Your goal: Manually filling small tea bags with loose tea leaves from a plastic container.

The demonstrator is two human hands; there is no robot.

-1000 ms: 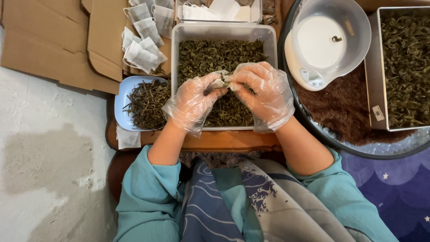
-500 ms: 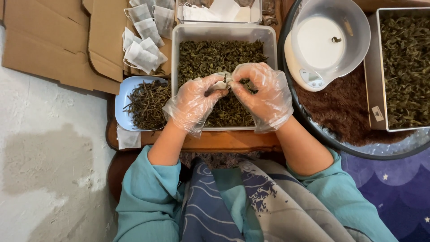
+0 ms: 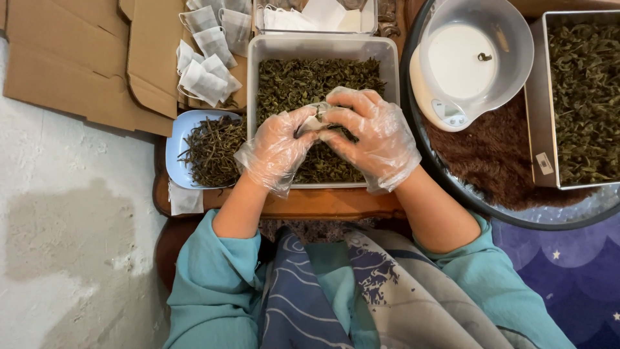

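Note:
Both of my hands wear clear plastic gloves and meet over a grey plastic tray (image 3: 323, 45) full of dried green tea leaves. My left hand (image 3: 279, 148) pinches a small white filter bag (image 3: 315, 121) between thumb and fingers. My right hand (image 3: 373, 137) holds the same bag from the right, fingers curled over its top. The bag is mostly hidden between the fingers.
A blue dish (image 3: 177, 139) of dark stems lies left of the tray. Filled white bags (image 3: 205, 71) lie on flattened cardboard (image 3: 71, 58). A clear box of empty bags (image 3: 316, 16) stands behind. A white scale with a clear bowl (image 3: 471, 61) and a metal leaf tray (image 3: 581, 97) are at right.
My right hand's fingers have shifted over the top of the bag and spread slightly leftward. My left hand has stayed almost in place, still pinching the bag.

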